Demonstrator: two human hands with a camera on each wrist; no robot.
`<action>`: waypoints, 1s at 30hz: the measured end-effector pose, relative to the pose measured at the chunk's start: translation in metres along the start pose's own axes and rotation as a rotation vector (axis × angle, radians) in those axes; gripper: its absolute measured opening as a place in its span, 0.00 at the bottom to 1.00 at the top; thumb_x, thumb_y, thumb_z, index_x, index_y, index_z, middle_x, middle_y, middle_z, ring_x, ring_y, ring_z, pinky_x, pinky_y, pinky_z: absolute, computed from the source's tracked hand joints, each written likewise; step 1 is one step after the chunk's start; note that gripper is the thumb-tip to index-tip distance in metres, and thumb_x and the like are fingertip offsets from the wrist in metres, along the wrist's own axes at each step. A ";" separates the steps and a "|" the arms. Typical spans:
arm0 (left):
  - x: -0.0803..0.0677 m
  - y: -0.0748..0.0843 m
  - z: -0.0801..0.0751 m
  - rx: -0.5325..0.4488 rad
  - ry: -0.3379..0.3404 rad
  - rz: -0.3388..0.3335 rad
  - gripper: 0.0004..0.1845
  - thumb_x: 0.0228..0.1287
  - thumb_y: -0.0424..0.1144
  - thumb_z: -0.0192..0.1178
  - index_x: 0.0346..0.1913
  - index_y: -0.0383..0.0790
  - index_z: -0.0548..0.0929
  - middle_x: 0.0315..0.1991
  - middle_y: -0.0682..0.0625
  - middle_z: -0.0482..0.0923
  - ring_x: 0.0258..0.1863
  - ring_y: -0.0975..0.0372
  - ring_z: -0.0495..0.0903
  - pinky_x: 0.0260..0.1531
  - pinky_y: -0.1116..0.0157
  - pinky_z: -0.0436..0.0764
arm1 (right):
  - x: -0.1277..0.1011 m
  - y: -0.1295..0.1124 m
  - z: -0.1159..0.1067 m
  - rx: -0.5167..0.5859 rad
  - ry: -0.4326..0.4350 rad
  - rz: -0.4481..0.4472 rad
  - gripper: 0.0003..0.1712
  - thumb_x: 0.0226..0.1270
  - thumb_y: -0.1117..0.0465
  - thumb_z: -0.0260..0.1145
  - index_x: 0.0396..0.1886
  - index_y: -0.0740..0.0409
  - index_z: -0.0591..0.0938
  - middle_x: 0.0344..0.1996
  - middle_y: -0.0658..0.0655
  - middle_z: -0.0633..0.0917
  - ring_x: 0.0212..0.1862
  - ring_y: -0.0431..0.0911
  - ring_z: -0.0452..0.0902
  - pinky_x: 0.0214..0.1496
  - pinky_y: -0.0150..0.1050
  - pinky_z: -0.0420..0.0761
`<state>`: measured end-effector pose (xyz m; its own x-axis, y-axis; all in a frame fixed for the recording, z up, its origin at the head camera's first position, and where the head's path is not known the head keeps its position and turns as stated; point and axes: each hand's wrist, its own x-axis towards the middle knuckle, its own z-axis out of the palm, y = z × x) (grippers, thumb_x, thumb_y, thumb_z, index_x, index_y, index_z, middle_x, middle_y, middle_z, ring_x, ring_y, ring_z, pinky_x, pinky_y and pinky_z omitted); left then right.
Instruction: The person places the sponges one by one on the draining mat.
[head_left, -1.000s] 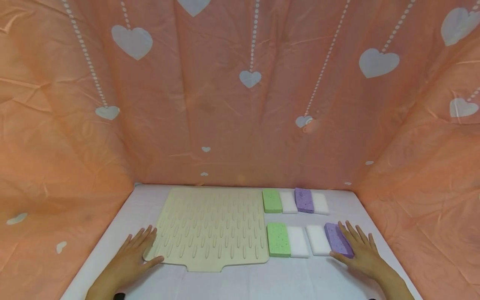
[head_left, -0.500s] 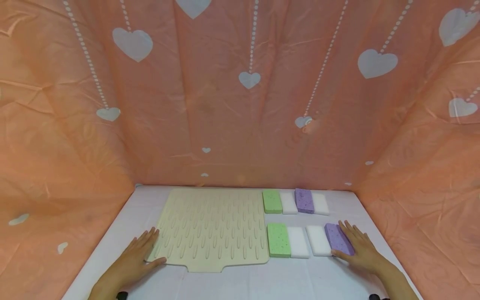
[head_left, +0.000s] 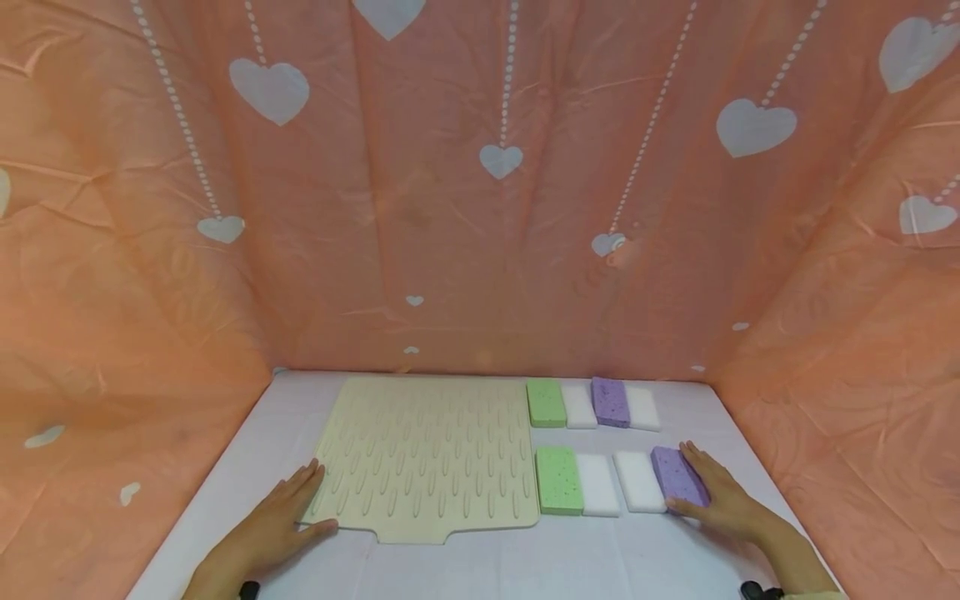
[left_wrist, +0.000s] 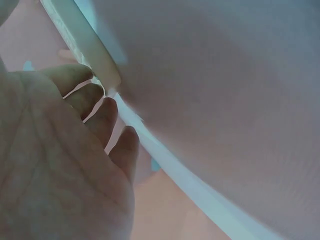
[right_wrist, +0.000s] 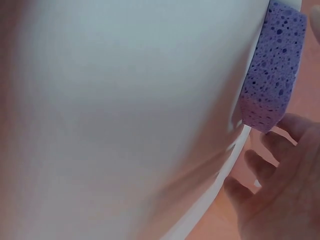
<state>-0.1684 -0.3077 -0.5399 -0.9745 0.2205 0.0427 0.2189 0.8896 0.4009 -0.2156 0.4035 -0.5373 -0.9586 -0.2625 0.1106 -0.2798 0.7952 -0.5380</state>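
Observation:
A beige mat (head_left: pixel 427 450) with raised oval ridges and a front tab lies flat on the white table. My left hand (head_left: pixel 277 525) is at its near left corner, fingers extended along the edge and thumb in front; the left wrist view shows the fingertips close to the mat's end (left_wrist: pixel 105 72). To the right, my right hand (head_left: pixel 720 500) reaches over the near purple sponge (head_left: pixel 677 475), thumb by its front edge and fingers along its right side. Seen from the right wrist, the porous purple sponge (right_wrist: pixel 275 65) sits just beyond loosely bent fingers (right_wrist: pixel 277 142).
Beside the mat are two rows of sponges: green (head_left: pixel 558 479) and white (head_left: pixel 597 483) ones, plus another white (head_left: pixel 637 481), in front; green (head_left: pixel 546 402), white and purple (head_left: pixel 611 402) behind. Orange curtains (head_left: pixel 480 250) with white hearts enclose the table's back and sides.
My left hand has shifted slightly right toward the mat, its fingers drawn closer together. The fingers of my right hand have also come together beside the purple sponge. Mat and sponges stay put.

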 end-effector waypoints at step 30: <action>0.008 0.002 -0.002 0.000 -0.071 -0.003 0.58 0.65 0.70 0.67 0.81 0.26 0.64 0.82 0.29 0.57 0.80 0.31 0.56 0.73 0.30 0.63 | -0.004 -0.003 -0.010 -0.097 -0.008 -0.056 0.62 0.49 0.51 0.87 0.76 0.78 0.66 0.71 0.82 0.70 0.70 0.80 0.65 0.66 0.80 0.68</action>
<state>-0.1762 -0.3054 -0.5367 -0.9690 0.2458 -0.0233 0.2162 0.8901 0.4013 -0.2110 0.4075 -0.5279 -0.9411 -0.3119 0.1308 -0.3368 0.8283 -0.4478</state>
